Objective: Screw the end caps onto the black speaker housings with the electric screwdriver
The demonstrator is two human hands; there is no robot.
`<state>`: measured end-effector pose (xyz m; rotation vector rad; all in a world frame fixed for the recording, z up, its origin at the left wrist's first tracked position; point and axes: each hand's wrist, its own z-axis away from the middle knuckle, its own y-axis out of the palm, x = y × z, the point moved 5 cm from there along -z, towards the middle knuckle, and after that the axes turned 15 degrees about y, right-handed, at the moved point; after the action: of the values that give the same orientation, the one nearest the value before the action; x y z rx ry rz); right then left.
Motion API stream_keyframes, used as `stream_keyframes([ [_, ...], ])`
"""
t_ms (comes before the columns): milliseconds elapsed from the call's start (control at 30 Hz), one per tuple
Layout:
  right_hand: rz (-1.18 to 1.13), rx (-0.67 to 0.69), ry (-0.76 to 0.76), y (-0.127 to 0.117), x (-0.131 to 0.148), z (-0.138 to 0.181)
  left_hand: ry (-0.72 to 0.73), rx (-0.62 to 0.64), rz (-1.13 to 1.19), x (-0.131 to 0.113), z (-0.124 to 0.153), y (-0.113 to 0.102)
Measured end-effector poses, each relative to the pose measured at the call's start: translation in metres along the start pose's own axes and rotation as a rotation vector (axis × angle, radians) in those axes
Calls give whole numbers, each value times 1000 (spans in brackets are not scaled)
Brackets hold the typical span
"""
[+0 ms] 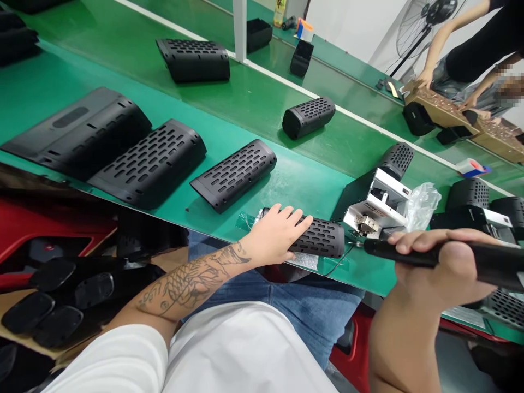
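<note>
My left hand lies over a black perforated speaker shell at the near edge of the green bench, fingers curled on its top. My right hand is wrapped round a black electric screwdriver, whose tip points left toward the shell's right end. Just behind stands a white metal fixture with a small part in it.
Several black perforated covers lie in a row on the bench, and more speaker bodies sit farther back. A clear plastic bag is beside the fixture. Black oval parts fill a box at lower left. Another person works at far right.
</note>
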<state>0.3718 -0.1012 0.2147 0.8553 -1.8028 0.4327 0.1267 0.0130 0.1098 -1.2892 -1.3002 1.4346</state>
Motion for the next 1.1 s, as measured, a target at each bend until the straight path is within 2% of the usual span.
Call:
stream_keyframes([
  [100, -138, 271, 31, 26, 14, 25, -6, -13, 2, -1, 0, 1],
  [167, -181, 397, 71, 48, 15, 41, -9, -14, 1, -2, 1, 1],
  [300, -191, 481, 91, 86, 5, 57, -11, -16, 4, -3, 2, -1],
  [400, -171, 555, 111, 102, -3, 57, -11, -12, 9, -4, 2, -2],
  [667, -197, 623, 167, 109, -9, 55, -19, -20, 22, -4, 1, -5],
  [933, -179, 642, 177, 109, -11, 58, -14, -29, 13, -5, 1, -5],
  [1100, -188, 706, 144, 107, -22, 61, -16, -20, 9, -4, 1, -5],
])
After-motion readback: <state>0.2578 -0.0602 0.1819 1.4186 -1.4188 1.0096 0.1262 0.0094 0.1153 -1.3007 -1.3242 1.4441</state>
